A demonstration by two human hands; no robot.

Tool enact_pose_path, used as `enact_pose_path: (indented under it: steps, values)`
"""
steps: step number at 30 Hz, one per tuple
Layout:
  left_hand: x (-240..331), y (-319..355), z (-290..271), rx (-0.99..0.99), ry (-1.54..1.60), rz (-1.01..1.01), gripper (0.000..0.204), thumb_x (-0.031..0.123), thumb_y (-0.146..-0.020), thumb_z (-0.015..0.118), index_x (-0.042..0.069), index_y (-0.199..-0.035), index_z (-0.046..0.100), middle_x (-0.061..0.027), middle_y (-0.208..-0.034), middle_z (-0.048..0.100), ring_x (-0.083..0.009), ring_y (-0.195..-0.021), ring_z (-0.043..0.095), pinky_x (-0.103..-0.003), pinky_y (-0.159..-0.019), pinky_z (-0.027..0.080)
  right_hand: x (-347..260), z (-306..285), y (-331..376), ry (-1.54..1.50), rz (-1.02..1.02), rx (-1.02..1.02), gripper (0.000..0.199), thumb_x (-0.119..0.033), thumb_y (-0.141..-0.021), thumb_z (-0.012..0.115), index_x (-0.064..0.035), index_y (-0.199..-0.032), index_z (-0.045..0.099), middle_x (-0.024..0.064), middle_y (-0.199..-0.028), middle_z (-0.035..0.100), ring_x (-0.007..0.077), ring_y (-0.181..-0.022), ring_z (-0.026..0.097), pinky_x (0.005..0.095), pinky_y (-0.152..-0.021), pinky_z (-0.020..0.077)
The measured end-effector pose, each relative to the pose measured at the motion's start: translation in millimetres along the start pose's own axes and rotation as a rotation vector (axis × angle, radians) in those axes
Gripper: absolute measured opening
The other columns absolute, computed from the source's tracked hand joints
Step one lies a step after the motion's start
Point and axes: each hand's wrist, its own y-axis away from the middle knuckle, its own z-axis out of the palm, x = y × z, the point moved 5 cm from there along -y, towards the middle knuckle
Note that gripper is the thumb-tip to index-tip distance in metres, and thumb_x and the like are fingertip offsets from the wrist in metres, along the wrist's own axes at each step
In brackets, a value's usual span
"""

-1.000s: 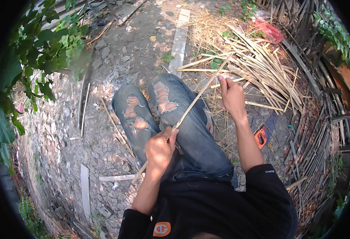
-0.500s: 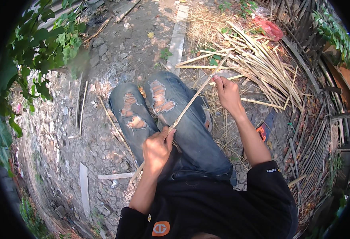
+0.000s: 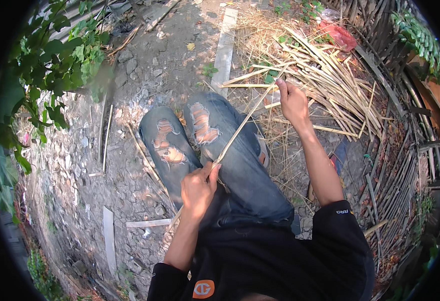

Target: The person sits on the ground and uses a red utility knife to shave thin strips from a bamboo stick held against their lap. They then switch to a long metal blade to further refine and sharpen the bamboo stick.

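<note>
A long, thin, pale bamboo strip (image 3: 243, 125) slants across my lap, over the right thigh. My left hand (image 3: 198, 189) is closed round its lower part near my hip, and the tail end sticks out below that wrist. Close to its far end, my right hand (image 3: 294, 104) pinches the strip between thumb and fingers. Beyond that hand lies a loose pile of similar strips (image 3: 325, 83), which the far tip overlaps in view.
Beside my right forearm a saw (image 3: 339, 154) lies partly hidden. A pale board (image 3: 225, 47) stretches away ahead. A red plastic bag (image 3: 339, 36) sits behind the pile. Leafy vines (image 3: 44, 65) hang at the left, and stacked sticks (image 3: 398, 185) line the right.
My right hand has slid farther along the strip, away from me and slightly right. The left hand keeps its hold in nearly the same place.
</note>
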Motion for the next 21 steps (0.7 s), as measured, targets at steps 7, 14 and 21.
enact_pose_path:
  steps: [7, 14, 21]
  values:
    - [-7.6, 1.1, 7.0, 0.021, 0.089, -0.049, 0.02, 0.021, -0.097, 0.075, 0.002, -0.094, 0.074, -0.0189, -0.068, 0.066, -0.0389, -0.061, 0.066, -0.047, -0.057, 0.05, -41.4, 17.2, 43.8, 0.102, -0.075, -0.342, 0.061, -0.052, -0.109, 0.049, -0.0003, -0.085, 0.069, 0.0248, -0.069, 0.065, 0.048, -0.071, 0.066, 0.0546, -0.071, 0.0524]
    - [-3.4, 2.8, -0.4, 0.025, 0.095, -0.016, 0.019, 0.019, -0.096, 0.076, 0.001, -0.092, 0.072, -0.0193, -0.069, 0.066, -0.0383, -0.06, 0.066, -0.047, -0.055, 0.049, -36.5, 8.5, 20.2, 0.168, -0.101, -0.248, 0.057, -0.051, -0.109, 0.048, -0.0028, -0.09, 0.072, 0.0236, -0.069, 0.067, 0.0477, -0.072, 0.067, 0.0553, -0.07, 0.0529]
    - [3.1, 2.7, 1.5, 0.091, 0.049, 0.024, 0.017, 0.019, -0.098, 0.073, 0.004, -0.09, 0.07, -0.016, -0.064, 0.061, -0.0387, -0.057, 0.062, -0.047, -0.054, 0.047, -12.4, -2.6, -36.4, 0.112, -0.056, -0.158, 0.059, -0.052, -0.109, 0.046, -0.002, -0.095, 0.074, 0.0259, -0.076, 0.068, 0.0473, -0.079, 0.068, 0.0539, -0.072, 0.0521]
